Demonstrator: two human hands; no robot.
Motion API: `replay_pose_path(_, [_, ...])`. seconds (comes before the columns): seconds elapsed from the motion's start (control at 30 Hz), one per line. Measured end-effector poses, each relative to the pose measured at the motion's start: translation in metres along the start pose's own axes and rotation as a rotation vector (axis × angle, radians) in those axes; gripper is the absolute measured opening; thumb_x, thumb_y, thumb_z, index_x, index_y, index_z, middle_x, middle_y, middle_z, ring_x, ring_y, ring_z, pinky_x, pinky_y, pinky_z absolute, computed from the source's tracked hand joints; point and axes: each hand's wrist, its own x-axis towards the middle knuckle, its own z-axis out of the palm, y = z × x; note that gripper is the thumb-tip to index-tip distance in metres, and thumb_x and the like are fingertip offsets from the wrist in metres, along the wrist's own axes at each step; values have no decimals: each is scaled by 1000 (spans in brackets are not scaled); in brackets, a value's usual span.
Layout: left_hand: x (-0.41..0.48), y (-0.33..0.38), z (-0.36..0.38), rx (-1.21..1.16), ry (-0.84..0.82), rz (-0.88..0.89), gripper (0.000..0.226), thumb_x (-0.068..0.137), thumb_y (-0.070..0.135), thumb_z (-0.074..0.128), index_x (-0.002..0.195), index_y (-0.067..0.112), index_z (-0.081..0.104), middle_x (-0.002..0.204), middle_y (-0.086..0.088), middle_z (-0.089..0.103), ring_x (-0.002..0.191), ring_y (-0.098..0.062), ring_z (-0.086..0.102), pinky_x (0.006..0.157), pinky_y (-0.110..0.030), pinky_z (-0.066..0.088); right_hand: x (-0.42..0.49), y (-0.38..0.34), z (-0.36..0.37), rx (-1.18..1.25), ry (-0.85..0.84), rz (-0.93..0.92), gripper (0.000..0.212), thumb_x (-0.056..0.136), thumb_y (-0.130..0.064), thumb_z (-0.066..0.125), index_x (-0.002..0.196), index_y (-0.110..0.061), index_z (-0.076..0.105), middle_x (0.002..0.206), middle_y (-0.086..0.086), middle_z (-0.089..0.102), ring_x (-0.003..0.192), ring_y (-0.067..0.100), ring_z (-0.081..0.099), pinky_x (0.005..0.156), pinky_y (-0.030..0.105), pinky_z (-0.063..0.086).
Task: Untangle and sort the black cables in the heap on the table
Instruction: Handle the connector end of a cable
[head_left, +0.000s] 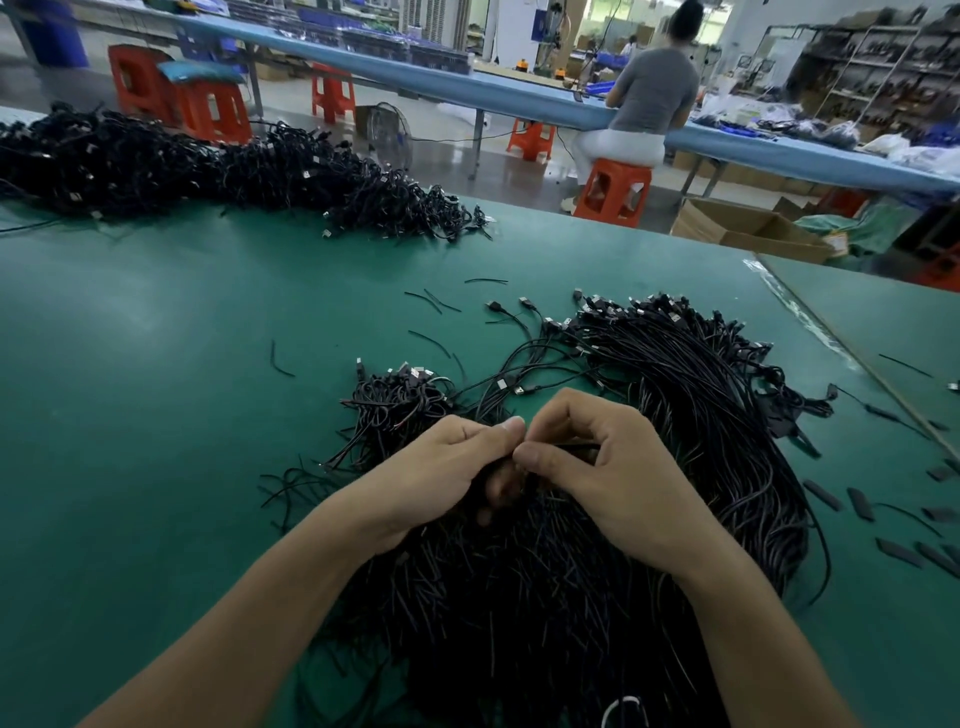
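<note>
Black cables (519, 613) lie heaped on the green tabletop (156, 374) directly beneath a worker's two hands, cut ends bristling toward the camera. The left grip (447, 467) and right grip (597, 467) meet thumb to thumb above the heap, both narrowed. The right pinches a single strand (574, 446) between thumb and forefinger, and the left's curled fingers appear to close on the same strand where it enters the tangle. The step in hand looks to be freeing one cable from the mass. The next move likely calls for a slow draw apart, with the left side anchored so neighbouring cables do not ride along. Just beyond and to the right of the grips, a combed bundle (691, 384) fans out with its plugs at the far end. A smaller clump (395, 400) sits beyond the left grip. Far past both, a second big heap (156, 161) covers the tabletop's far edge, and another person (649, 93) sits, back turned, on an orange stool (613, 192).
</note>
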Motion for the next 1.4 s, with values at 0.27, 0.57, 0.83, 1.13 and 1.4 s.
replay_pose_path(0.27, [0, 3, 14, -407, -68, -227, 55, 103, 42, 26, 91, 9, 69, 76, -14, 69, 66, -26, 68, 57, -38, 58, -1, -2, 22, 4, 161, -118, 19, 85, -11, 75, 78, -25, 64, 72, -15, 66, 63, 2, 62, 58, 9, 44])
replay_pose_path(0.57, [10, -18, 0, -30, 303, -129, 66, 99, 61, 33, 64, 14, 64, 44, 3, 38, 34, -11, 24, 38, -17, 17, 5, 24, 22, 14, 274, 195, 38, 86, -64, 51, 83, -28, 62, 73, -3, 66, 64, 2, 62, 65, 21, 52])
replay_pose_path(0.83, [13, -22, -9, -148, 472, -94, 63, 99, 60, 34, 48, 25, 29, 44, 6, 22, 39, -12, 14, 37, -18, 13, -11, 38, 52, -693, -82, 450, 41, 88, -62, 59, 81, -22, 58, 83, -7, 58, 73, 12, 58, 61, 31, 49])
replay_pose_path(1.13, [17, -24, -8, -251, 421, -105, 70, 99, 65, 18, 47, 22, 37, 45, 6, 24, 37, -12, 16, 34, -17, 15, -3, 29, 50, -595, -54, 488, 12, 90, -35, 66, 93, -23, 67, 89, -4, 62, 80, 17, 62, 64, 30, 48])
replay_pose_path(1.4, [14, -19, -5, -253, 387, -61, 55, 104, 44, 39, 63, 18, 66, 46, 5, 38, 35, -8, 23, 32, -19, 18, -7, 23, 48, -593, 77, 432, 9, 89, -38, 64, 89, -29, 64, 88, -7, 61, 80, 17, 61, 66, 32, 51])
